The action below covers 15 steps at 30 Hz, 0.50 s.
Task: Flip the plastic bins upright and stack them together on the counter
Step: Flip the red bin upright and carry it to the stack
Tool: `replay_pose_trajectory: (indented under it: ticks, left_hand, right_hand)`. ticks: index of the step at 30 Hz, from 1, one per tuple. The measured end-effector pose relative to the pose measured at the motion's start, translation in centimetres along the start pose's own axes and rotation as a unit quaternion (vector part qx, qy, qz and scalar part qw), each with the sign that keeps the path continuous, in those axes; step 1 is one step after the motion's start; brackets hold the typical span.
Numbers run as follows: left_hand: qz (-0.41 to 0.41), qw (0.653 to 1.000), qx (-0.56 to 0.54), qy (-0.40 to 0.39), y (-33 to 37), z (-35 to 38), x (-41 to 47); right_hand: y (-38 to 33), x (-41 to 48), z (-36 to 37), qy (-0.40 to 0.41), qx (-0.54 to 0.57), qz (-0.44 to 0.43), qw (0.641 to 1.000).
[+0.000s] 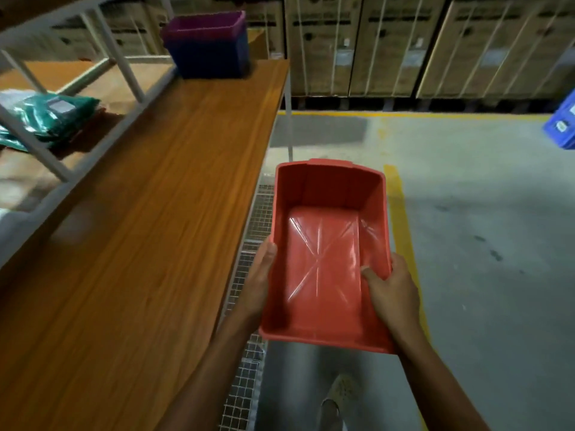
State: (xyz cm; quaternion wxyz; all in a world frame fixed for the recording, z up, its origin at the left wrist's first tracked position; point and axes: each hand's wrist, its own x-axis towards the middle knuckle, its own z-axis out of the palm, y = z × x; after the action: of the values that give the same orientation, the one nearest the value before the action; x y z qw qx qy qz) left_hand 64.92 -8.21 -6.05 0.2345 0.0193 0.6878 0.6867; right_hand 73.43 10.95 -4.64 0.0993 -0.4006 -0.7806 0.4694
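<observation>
A: Report the grip, left side first.
B: The left hand lies flat against the outer left wall of the red bin. The right hand clasps the right rim, thumb inside, fingers outside.
A: Bin position?
B: Upright, open side up, held between both hands, just right of the wooden counter. Well ahead of the grip, nested purple and blue bins stand on the counter's far end.
</observation>
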Motion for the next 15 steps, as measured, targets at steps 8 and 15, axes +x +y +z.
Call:
replay_pose_trajectory:
  ticks: [8, 15]
  left_hand:
    - [0.0, 0.999, 0.038, 0.016, 1.9, 5.2, 10.2]
    - [0.019, 0.999, 0.016, 0.039, 4.9, 7.8, 18.1]
  right_hand:
    - [-1.8, 11.9, -0.9, -0.015, -0.038, 0.007, 0.999]
    - [-5.5, 20.4, -1.6, -0.021, -0.031, -0.026, 0.999]
